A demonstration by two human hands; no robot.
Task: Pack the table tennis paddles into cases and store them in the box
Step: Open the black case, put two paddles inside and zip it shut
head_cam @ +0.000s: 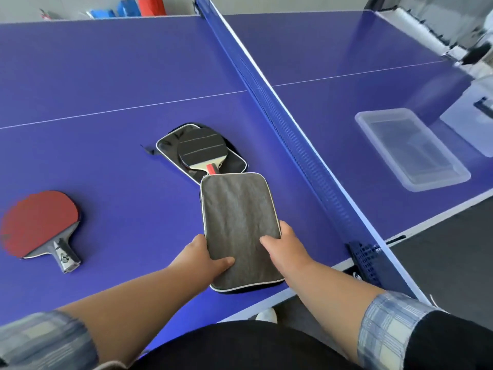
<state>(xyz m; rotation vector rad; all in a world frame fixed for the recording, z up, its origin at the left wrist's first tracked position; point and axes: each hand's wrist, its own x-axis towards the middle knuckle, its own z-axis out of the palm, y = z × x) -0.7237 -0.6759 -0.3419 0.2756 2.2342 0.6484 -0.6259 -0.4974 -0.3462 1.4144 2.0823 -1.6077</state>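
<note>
At the near edge of the blue table-tennis table (106,62), both hands are on the flat grey fabric case with pale piping (240,225), left hand (205,257) and right hand (285,249) pinching its lower sides, so this looks like the casing step. Behind it, touching, a black-rubber paddle (201,149) rests on an open black case (170,145); the red-rubber paddle (40,222) lies bare, well to the left. Next move, I'd judge: open the soft case, while the clear plastic box (412,148) waits beyond the net (280,116).
</note>
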